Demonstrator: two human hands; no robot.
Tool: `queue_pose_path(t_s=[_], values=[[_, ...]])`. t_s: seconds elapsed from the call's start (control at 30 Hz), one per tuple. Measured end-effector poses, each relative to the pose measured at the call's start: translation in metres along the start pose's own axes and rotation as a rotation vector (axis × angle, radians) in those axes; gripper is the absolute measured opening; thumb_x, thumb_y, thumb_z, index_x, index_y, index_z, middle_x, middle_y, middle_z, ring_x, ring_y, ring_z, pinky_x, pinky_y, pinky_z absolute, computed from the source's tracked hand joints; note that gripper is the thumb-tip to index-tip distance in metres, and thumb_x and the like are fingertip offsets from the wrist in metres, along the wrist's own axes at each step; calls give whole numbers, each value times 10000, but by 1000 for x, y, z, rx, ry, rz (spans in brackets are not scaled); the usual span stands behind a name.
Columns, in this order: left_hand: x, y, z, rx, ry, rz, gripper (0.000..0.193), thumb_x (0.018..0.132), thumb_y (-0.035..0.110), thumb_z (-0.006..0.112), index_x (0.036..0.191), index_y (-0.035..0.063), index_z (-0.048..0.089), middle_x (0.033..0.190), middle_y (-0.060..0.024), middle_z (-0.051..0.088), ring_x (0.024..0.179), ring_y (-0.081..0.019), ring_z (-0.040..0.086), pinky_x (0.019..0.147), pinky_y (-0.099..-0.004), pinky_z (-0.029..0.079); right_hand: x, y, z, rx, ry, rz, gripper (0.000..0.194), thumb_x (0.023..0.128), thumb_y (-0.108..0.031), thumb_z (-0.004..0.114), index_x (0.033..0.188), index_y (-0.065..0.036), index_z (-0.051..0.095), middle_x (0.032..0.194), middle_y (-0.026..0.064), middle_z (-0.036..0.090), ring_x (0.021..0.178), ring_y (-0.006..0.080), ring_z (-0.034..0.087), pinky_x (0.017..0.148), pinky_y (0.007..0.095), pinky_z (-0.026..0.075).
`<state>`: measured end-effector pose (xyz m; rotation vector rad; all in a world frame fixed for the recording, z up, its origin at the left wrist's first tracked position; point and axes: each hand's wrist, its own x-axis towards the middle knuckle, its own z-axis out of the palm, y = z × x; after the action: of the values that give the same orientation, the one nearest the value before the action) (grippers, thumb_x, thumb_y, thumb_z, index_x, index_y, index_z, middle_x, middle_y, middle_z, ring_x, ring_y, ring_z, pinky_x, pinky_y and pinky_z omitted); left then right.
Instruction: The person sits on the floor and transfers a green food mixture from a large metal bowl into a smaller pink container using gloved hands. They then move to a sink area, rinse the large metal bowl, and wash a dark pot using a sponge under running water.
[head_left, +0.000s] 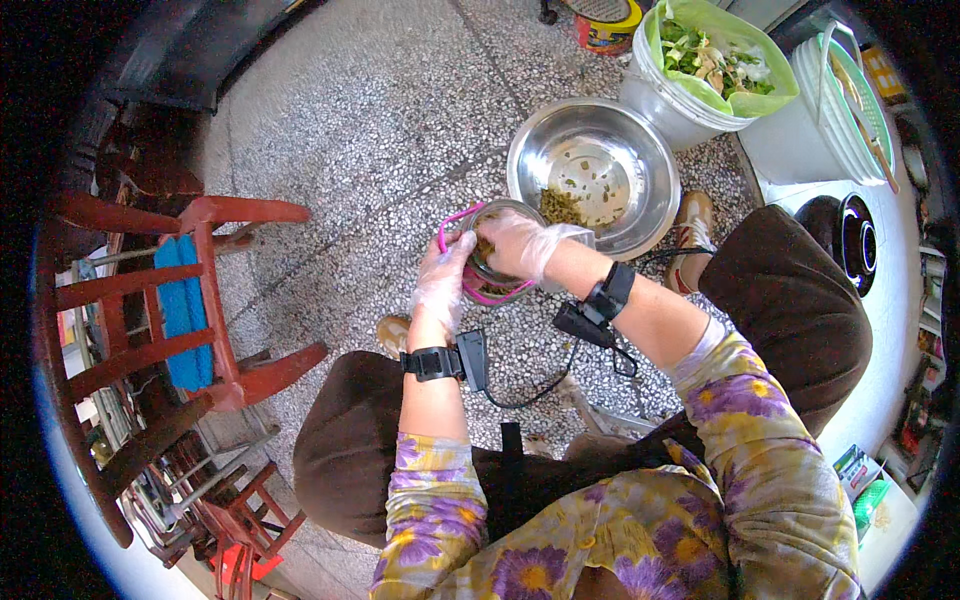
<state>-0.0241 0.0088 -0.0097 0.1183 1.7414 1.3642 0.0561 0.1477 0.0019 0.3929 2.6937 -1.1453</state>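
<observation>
My left hand, in a thin clear plastic glove, grips a jar with a bright pink carrying strap at its side. My right hand, gloved as well, has its fingers at the jar's mouth. Those fingers are partly hidden, so whether they hold anything is unclear. Dark green chopped matter shows inside the jar. Just beyond the right hand, a stainless steel basin sits on the floor. A heap of chopped greens lies in its near left part, with loose bits scattered over the bottom.
Behind the basin is a white bucket lined with a green bag of leafy scraps. Another white bucket holds a green basket. A red wooden chair stands left on the speckled floor. Cables hang from black wrist straps.
</observation>
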Motion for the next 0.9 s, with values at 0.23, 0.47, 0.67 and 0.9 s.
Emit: queue_pose_path(t_s=[0.23, 0.47, 0.67, 0.9], values=[[-5, 2, -7, -24, 0, -18, 438, 867, 349, 657, 1173, 61, 530, 1066, -51, 600, 913, -155, 591, 753, -323, 530, -25, 115, -46, 966, 167, 283, 285, 851, -168, 611, 1101, -31, 616, 1034, 44, 634, 874, 155, 616, 719, 296, 554], [-7, 10, -1, -3, 30, -114, 446, 844, 384, 675, 1161, 104, 532, 1085, -46, 593, 881, -157, 599, 681, -324, 533, -40, 250, 34, -29, -31, 672, 311, 897, -266, 511, 1057, -34, 642, 1016, 178, 650, 963, 321, 619, 829, 409, 488], [-3, 11, 4, 79, 65, -123, 490, 839, 412, 669, 1193, 107, 520, 1115, -45, 579, 919, -157, 587, 665, -321, 524, 0, 236, 80, -337, -107, 210, 301, 799, -212, 598, 1031, -25, 639, 1048, 189, 630, 996, 348, 604, 850, 419, 494], [-2, 16, 6, 107, 93, -151, 530, 837, 399, 672, 1219, 66, 517, 1136, -63, 577, 994, -180, 567, 725, -341, 525, 38, 256, 22, -201, 278, 794, 437, 895, -374, 483, 1173, -59, 604, 1292, 201, 507, 1117, 389, 534, 948, 444, 430]])
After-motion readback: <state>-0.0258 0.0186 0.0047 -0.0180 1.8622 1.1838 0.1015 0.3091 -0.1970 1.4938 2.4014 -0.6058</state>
